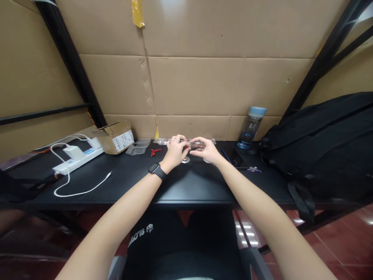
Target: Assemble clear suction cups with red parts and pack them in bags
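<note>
Near the back middle of the black table [192, 186], my left hand [175, 151] and my right hand [206, 150] almost meet. The fingers of both are curled around something small with a bit of red and a shiny part between them, too small to name. A round metallic disc [185, 160] lies on the table just below my fingertips. Behind the hands lies a strip of clear plastic packaging [161, 141], partly hidden by them. To the left of my left hand is a small red cord [155, 151]. A black watch [157, 171] is on my left wrist.
Clear plastic bags [139, 146] and an open cardboard box [116, 138] are at the back left, beside a white power strip [78, 161] with a cable. A water bottle [251, 128], a phone [235, 157], keys [254, 169] and a black backpack [326, 147] occupy the right.
</note>
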### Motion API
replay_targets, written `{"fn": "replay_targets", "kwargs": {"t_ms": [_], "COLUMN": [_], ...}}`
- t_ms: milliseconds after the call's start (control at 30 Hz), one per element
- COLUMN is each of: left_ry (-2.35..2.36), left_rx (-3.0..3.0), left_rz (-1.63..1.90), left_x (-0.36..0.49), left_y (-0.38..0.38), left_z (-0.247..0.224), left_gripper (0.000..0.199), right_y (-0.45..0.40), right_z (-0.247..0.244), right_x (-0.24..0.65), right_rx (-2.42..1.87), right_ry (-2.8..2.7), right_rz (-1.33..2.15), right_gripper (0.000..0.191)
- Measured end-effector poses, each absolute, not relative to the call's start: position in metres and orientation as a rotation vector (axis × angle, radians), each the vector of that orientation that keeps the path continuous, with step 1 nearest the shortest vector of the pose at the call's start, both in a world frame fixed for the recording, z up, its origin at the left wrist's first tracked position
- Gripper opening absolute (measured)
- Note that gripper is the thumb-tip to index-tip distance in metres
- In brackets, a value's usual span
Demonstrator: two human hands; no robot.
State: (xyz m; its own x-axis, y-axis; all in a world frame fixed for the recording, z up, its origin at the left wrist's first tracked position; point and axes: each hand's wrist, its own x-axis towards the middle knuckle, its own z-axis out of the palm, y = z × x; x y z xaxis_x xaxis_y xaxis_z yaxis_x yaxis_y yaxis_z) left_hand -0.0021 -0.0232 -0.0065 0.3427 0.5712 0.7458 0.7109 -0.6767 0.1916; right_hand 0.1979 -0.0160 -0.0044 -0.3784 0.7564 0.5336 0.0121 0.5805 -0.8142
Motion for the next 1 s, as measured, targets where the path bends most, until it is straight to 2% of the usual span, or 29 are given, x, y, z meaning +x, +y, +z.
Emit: {"fn": "replay_targets", "kwargs": {"t_ms": [500,700,1000], "left_ry": [-1.226,-1.233,-1.184], "left_rx": [-2.411,-2.362,-2.369], "left_rz": [-1.333,-1.322,-1.345], "left_x": [0.002,0.002,0.001], "left_y": [-0.026,-0.030,-0.029], "left_z": [-0.008,-0.002,-0.003], "left_gripper": [0.009,0.010,0.008], "right_y": [-0.018,-0.017,-0.005], "right_z": [-0.004,0.000,-0.006], "right_x": [0.196,0.198,0.205], "right_rx": [-0.648,-0.760,-0.810], "right_ry": [-1.680,-1.690,-1.853], "right_rz": [0.973,0.961,0.723], "right_gripper": [0.060,0.040,0.034]}}
